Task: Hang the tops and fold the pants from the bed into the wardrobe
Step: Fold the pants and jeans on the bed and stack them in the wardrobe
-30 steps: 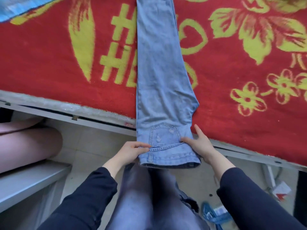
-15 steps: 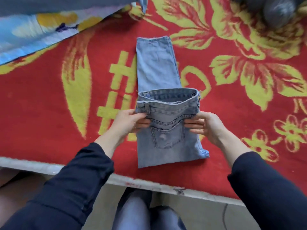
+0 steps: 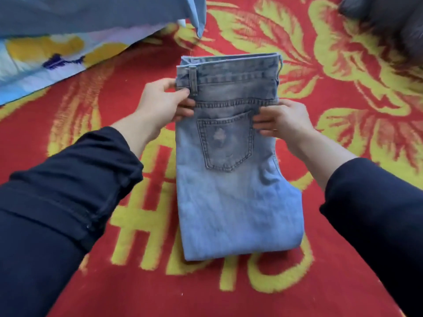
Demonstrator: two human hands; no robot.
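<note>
A pair of light blue jeans [image 3: 231,197] lies folded on the red bed cover [image 3: 343,156], waistband at the far end and a back pocket with a worn patch facing up. My left hand [image 3: 163,104] grips the left edge of the jeans just below the waistband, thumb on top by the belt loop. My right hand [image 3: 282,121] holds the right edge beside the pocket, fingers curled onto the denim. The fold of the jeans lies toward me.
A grey-blue garment [image 3: 91,12] and a patterned blue, white and yellow sheet [image 3: 45,56] lie at the far left of the bed. A dark grey garment [image 3: 393,17] sits at the far right corner. The red cover carries yellow flowers and lettering.
The waistband end of the jeans was lifted from the bed's near edge and carried away from me over the legs; it now covers the leg ends, making a shorter stack.
</note>
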